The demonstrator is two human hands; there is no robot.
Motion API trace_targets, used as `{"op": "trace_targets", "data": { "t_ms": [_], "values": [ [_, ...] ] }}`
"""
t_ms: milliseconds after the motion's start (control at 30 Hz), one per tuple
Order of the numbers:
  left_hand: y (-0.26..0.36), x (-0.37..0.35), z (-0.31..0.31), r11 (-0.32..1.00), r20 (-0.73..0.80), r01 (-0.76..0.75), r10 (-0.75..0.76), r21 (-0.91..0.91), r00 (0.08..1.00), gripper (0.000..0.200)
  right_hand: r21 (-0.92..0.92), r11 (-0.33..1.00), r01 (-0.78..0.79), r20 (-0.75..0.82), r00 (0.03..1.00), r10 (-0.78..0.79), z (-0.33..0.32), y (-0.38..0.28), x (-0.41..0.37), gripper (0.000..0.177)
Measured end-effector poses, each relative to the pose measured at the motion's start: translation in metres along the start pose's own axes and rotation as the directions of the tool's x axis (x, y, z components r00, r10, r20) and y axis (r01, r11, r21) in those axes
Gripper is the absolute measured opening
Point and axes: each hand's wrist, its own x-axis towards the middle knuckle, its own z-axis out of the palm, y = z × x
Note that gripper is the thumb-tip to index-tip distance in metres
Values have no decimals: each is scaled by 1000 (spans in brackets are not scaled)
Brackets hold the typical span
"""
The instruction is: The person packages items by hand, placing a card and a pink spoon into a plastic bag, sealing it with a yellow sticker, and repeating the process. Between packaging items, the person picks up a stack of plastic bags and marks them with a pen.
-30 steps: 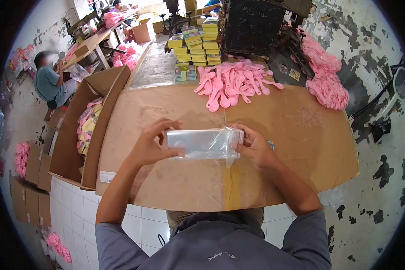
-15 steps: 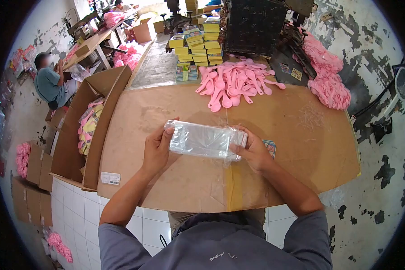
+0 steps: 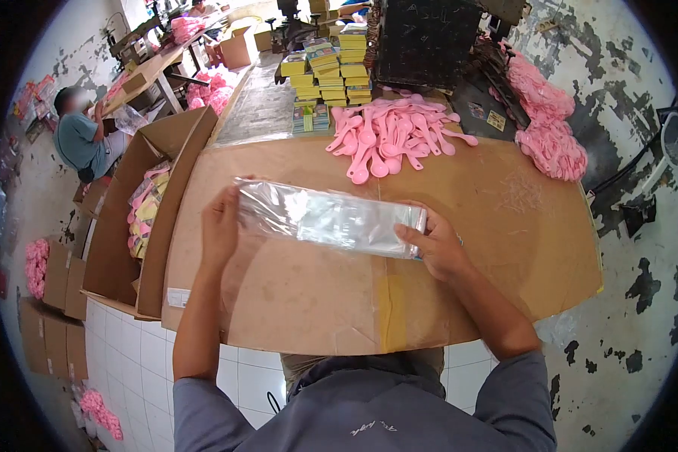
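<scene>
Plastic film (image 3: 331, 220) is extending over the desk (image 3: 301, 301), left grip (image 3: 221, 218) pinching one end, right grip (image 3: 441, 246) clasping the other.

A clear rectangular plastic packet (image 3: 331, 220) spans the frame's centre over the brown cardboard-covered worktop (image 3: 294, 297), the left fingers (image 3: 226, 205) at its left end, the right fingers (image 3: 410, 234) at its right. Behind it, upper centre, is a heap of pink plastic spoons (image 3: 390, 135); yellow-edged rectangular card stacks (image 3: 322, 75) stand behind those, slightly left. A long brown cardboard box (image 3: 163, 233) flanks the worktop at left.
</scene>
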Motion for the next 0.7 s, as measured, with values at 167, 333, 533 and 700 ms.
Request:
{"op": "trace_targets", "data": {
  "t_ms": [167, 333, 533, 700],
  "values": [
    [-23, 27, -56, 996, -206, 73, -81, -49, 975, 36, -62, 998, -1, -130, 992, -7, -12, -18, 2, 36],
    [-14, 34, -71, 994, -401, -14, -32, -111, 915, 33, -75, 997, 17, -149, 988, -28, -5, -36, 8, 37],
    [-23, 35, -88, 975, -549, -88, -41, -206, 835, 37, -124, 992, 35, 54, 998, -28, 28, -61, 47, 41],
    [-6, 31, -99, 961, -763, -210, -1, -179, 647, 48, 42, 999, 28, 184, 982, -35, 87, -74, 109, 41]
  ]
}}
